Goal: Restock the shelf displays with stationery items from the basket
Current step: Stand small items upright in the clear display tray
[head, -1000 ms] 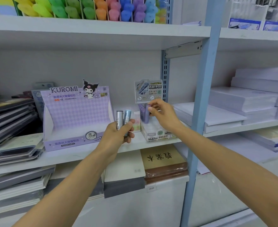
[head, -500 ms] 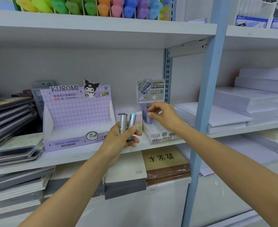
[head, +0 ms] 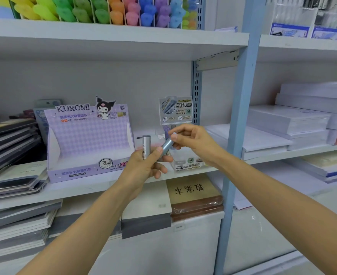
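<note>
- in the centre of the frame the left hand (head: pixel 143 167) is curled round an upright grey tube (head: pixel 146 144), and its thumb seems to press the low end of a tilted blue tube (head: pixel 167 145).
- just right of it, the right hand (head: pixel 195 141) pinches the blue tube's top end between thumb and forefinger, with its other fingers curled in.
- we judge the step to be passing the blue tube across for the small display box (head: pixel 185 165) just behind the hands, under its printed header card (head: pixel 175 110).
- to do it well, we would ease the left thumb only once the right pinch is firm, then stand the tube upright inside the box without knocking the card.
- the box sits on a white shelf (head: pixel 96 188), with a purple kuromi box (head: pixel 88 143) to its left.
- notebooks (head: pixel 8 135) are stacked at far left, paper reams (head: pixel 282 133) lie at right past a blue post (head: pixel 241 116), and highlighters (head: pixel 104 10) run along the top.
- we cannot see the basket.
</note>
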Tool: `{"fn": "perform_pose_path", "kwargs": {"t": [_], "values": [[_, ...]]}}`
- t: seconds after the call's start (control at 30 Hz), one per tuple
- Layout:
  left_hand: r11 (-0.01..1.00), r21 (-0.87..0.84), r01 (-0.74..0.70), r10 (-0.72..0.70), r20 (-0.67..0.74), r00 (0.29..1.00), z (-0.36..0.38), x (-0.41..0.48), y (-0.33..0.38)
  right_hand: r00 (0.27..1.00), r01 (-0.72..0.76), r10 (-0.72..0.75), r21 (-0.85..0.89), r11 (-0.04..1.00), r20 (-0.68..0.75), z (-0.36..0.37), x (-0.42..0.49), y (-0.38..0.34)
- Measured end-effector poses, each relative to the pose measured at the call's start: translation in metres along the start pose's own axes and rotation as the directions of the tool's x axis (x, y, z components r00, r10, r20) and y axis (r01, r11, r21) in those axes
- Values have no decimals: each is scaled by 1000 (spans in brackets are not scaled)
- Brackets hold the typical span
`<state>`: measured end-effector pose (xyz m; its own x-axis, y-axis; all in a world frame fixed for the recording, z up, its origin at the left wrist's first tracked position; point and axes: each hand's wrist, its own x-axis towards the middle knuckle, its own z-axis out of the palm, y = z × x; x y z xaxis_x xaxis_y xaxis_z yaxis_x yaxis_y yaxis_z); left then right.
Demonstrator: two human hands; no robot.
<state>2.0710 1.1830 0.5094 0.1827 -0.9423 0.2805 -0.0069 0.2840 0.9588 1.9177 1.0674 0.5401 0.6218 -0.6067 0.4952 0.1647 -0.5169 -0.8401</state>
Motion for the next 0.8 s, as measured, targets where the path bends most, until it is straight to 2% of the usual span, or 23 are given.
{"fn": "perform_pose_path", "kwargs": {"t": [0.1, 0.27, 0.4, 0.53, 0.7, 0.8], "values": [[999, -34, -2, 0, -56, 998, 0, 0, 1, 995, 18, -9, 82, 997, -103, -5, -5, 0], [994, -84, -71, 65, -77, 995, 6, 0, 6, 988, -41, 45, 30, 999, -147, -4, -17, -3], [990, -51, -130, 125, -95, 988, 12, -3, 10, 988, -78, 72, -40, 996, -134, -5, -25, -3], [982, -20, -187, 181, -173, 968, 17, -1, 11, 991, -87, 84, -21, 996, -107, -4, -30, -3], [988, -22, -151, 144, -182, 973, 22, 5, 6, 982, -66, 70, 30, 997, -174, -5, -32, -2], [990, -35, -136, 125, -228, 966, 24, 8, 5, 983, -114, 117, 34, 993, -139, -5, -36, 1]]}}
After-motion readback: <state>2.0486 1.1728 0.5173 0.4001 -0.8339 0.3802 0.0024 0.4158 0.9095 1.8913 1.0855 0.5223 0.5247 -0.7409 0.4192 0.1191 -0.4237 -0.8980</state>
